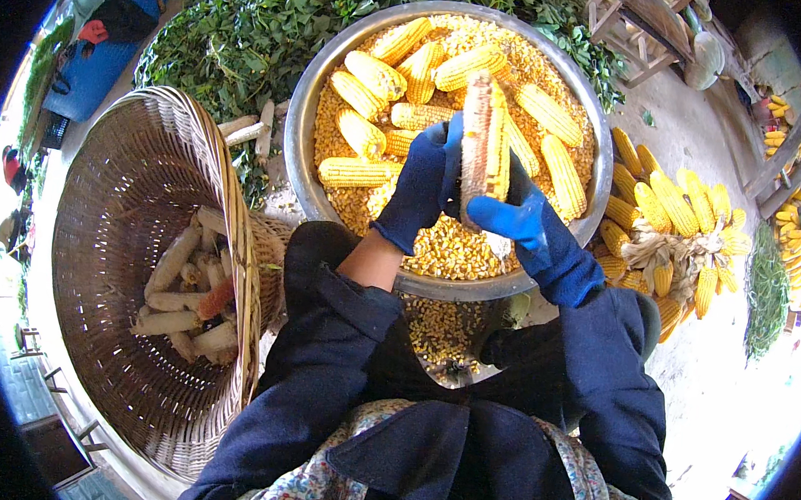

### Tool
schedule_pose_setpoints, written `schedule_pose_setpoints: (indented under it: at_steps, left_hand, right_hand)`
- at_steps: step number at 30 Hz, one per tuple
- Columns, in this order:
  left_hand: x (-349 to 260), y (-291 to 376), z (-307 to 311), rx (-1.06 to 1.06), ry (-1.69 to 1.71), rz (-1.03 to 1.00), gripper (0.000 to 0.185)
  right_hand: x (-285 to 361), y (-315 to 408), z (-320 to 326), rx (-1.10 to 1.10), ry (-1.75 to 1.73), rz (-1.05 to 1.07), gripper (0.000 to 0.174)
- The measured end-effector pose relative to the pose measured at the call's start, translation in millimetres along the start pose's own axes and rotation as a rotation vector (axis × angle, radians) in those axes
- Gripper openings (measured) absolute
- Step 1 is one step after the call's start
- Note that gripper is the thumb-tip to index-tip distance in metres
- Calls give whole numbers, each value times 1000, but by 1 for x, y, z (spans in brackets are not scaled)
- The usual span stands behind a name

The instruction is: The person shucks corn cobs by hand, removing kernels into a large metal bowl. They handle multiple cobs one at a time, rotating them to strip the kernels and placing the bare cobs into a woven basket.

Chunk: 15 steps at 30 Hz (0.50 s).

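A partly shelled corn cob [487, 142] stands nearly upright in the picture, its left side bare and its right side still bearing yellow kernels. My left hand [424, 176], in a dark blue work glove, grips it from the left. On the other side my right hand [536, 224], in a blue glove with a brighter blue coating, holds its lower part with the thumb across the front. Both hands are over a wide metal basin [303, 106]. Loose corn kernels [452, 256] fill the basin, and several whole yellow corn cobs [360, 172] lie on them.
To the left a woven basket [95, 183] holds several stripped cobs [174, 301]. Green leafy vines [249, 27] are heaped behind the basin. Husk-tied ears of corn [678, 205] lie at the right, below a wooden stool [651, 31]. Kernels [440, 331] are scattered beneath the basin.
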State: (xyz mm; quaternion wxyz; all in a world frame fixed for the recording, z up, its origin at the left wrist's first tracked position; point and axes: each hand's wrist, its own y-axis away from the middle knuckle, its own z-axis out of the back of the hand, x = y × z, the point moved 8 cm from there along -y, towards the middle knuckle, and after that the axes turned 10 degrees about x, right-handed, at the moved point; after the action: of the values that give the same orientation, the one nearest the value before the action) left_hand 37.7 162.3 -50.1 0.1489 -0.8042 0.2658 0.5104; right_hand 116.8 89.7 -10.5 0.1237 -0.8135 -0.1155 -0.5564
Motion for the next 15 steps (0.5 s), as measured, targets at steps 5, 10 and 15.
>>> schedule_pose_setpoints:
  at_steps: [5,10,15]
  left_hand:
    - [2,-4,49,-184,-851,-21,53]
    - [-35,0,24,-188,19,-134,36]
    - [-13,3,-17,169,-29,-29,31]
  right_hand:
    - [-26,-5,22,-165,17,-35,86]
    - [-27,6,68,-497,343,-167,91]
    - [-4,-7,30,-175,912,176,84]
